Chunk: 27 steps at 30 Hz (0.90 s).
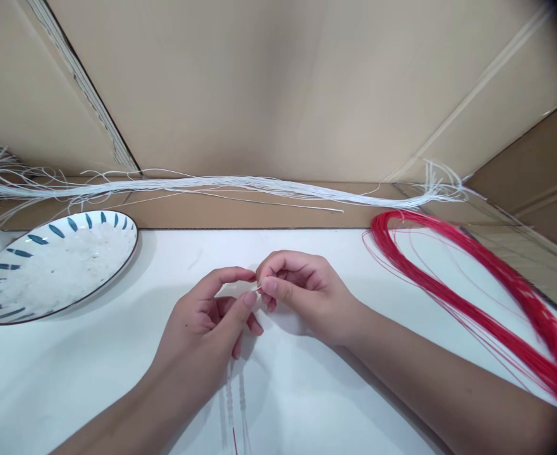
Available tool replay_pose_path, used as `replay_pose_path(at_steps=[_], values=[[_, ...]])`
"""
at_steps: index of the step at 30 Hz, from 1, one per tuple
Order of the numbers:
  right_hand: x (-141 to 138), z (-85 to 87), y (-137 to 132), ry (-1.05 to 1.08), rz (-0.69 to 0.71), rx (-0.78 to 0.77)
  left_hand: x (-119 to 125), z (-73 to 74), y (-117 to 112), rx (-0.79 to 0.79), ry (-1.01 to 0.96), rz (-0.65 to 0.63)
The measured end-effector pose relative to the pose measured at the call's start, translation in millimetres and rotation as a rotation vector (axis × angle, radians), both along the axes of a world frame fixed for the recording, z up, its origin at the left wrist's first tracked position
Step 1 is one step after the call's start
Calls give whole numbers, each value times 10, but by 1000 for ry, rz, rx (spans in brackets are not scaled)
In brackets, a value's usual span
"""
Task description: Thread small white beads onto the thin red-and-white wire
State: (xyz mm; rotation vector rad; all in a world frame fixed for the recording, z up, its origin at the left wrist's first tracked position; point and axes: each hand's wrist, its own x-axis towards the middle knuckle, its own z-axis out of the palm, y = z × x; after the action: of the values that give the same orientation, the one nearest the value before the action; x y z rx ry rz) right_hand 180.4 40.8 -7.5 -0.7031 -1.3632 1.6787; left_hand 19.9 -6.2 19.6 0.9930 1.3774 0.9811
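Note:
My left hand (207, 322) and my right hand (297, 294) meet fingertip to fingertip over the white table (306, 404), each with thumb and forefinger pinched. Between the fingertips runs a thin white thread end (258, 289). Strands strung with small clear beads (234, 398) hang down from my left hand toward the near edge, with a short piece of red cord (234, 441) at the bottom. What my right hand pinches is too small to name beyond the thread.
A white plate with blue dashes (31, 243) holding clear beads sits at the left. A bundle of red cord (472, 297) loops at the right. A long bundle of white threads (240, 185) lies along the cardboard wall (278, 82) behind.

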Motion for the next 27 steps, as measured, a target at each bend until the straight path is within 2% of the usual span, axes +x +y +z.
replay_pose_path(at_steps=[4, 8, 11, 13, 17, 22, 27], values=[[3, 16, -7, -56, -72, 17, -28, -43, 16, -47, 18, -7], [-1, 27, 12, 1, -177, 38, -110, -135, 69, -87, -17, -45], [1, 21, 40, 24, -234, 37, -155, -193, 102, -27, -38, -88], [-2, 12, 48, 29, -232, 23, -154, -200, 102, 27, -79, -97], [-30, -11, 21, 30, -172, 2, -88, -136, 59, 31, -141, -24], [-59, -19, -14, 29, -51, -17, -50, -110, 55, 111, -63, 16], [-46, -26, 2, -5, -62, -34, -109, -169, 106, 171, -14, -27]])
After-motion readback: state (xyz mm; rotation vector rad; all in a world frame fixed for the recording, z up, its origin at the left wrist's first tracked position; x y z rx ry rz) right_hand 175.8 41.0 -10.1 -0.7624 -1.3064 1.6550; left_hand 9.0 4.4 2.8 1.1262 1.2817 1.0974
